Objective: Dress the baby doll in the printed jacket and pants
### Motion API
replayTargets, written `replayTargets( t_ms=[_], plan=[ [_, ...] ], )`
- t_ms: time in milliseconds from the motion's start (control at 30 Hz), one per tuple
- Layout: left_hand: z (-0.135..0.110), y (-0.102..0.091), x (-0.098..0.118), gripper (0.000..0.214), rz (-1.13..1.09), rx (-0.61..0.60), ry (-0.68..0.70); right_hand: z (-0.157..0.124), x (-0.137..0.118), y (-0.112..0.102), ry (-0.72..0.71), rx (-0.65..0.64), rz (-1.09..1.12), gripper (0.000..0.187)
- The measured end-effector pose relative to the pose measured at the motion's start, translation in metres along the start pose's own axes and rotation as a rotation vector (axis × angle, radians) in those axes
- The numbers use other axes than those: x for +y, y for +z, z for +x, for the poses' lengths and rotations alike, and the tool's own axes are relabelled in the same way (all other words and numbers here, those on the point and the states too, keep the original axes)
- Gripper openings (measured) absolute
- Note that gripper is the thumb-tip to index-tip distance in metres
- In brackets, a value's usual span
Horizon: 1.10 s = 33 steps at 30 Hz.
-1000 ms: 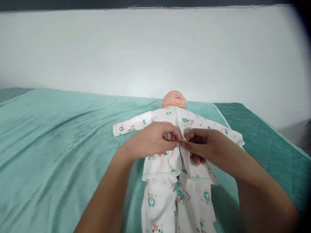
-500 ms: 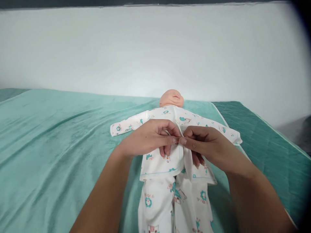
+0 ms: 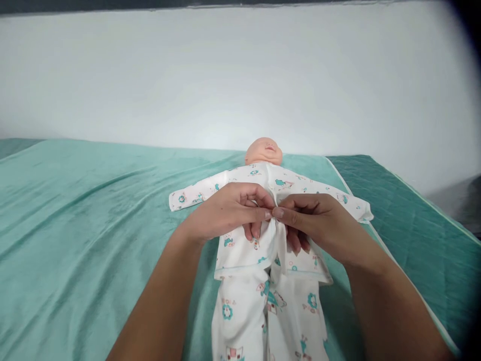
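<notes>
Behind everything stands a plain white wall point(image 3: 210, 75) with a dark band point(image 3: 150, 10) along its top at 12 o'clock, and before it spreads a light green plush blanket point(image 3: 93, 210), with long, soft folds toward 8 o'clock; toward 4 o'clock lies a darker green quilted cover point(image 3: 417, 230). On the blanket, a little toward 5 o'clock from the middle, is a thin white cloth jacket point(image 3: 236, 263) with small teal and pink figures, worn by a doll whose smooth, pale pink, plastic-looking head point(image 3: 263, 152) points to 12 o'clock. White printed cloth trousers point(image 3: 244, 321) run down toward 6 o'clock. The left hand point(image 3: 236, 209) comes from 7 o'clock and the right hand point(image 3: 313, 220) from 4 o'clock; each pinches the front opening of the jacket between thumb and fingers, the thumb tips close together. Whether a fastener is between them, I cannot tell. I judge this jacket to be light, soft and limp, hardly slippery and not fragile. Its front edges are the best place to hold, because the loose lower corners may flop easily.
</notes>
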<state>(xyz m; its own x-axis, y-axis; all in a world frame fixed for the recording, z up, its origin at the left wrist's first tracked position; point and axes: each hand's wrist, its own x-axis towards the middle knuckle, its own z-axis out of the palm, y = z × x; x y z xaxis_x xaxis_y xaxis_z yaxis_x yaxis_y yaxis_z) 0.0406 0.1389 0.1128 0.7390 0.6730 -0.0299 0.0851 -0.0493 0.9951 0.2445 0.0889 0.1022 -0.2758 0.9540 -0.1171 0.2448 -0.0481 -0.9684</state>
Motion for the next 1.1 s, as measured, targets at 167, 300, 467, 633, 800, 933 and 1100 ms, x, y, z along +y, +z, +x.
replayTargets(
  t_ms=[167,300,467,633,800,933,1100],
  plan=[
    [0.0006,0.0002,-0.0009,0.009,-0.01,0.012,-0.008,0.0016,0.0,0.0009,-0.002,0.022,0.024,0.038],
    [-0.0004,0.0023,0.001,0.009,0.018,0.035,-0.028,0.0024,0.0006,0.0011,-0.002,0.048,0.029,0.038],
    [-0.0011,0.0052,0.003,0.008,0.044,0.059,-0.026,0.0027,-0.0005,0.0019,-0.011,0.06,0.039,0.04],
    [0.0006,0.0035,0.0003,0.008,0.042,0.053,-0.031,0.0029,-0.0015,0.0014,-0.021,0.029,0.077,0.044],
    [0.0021,0.0,-0.0027,0.015,-0.013,0.026,-0.003,0.0028,0.0,-0.001,-0.02,-0.006,0.107,0.035],
    [0.0027,0.0008,-0.003,0.016,-0.023,0.043,0.012,0.0031,0.0016,-0.0028,-0.035,-0.017,0.142,0.029],
    [0.0035,0.003,-0.0017,0.021,0.024,0.112,-0.019,0.004,0.0032,-0.0036,-0.068,-0.028,0.169,0.026]
  ],
)
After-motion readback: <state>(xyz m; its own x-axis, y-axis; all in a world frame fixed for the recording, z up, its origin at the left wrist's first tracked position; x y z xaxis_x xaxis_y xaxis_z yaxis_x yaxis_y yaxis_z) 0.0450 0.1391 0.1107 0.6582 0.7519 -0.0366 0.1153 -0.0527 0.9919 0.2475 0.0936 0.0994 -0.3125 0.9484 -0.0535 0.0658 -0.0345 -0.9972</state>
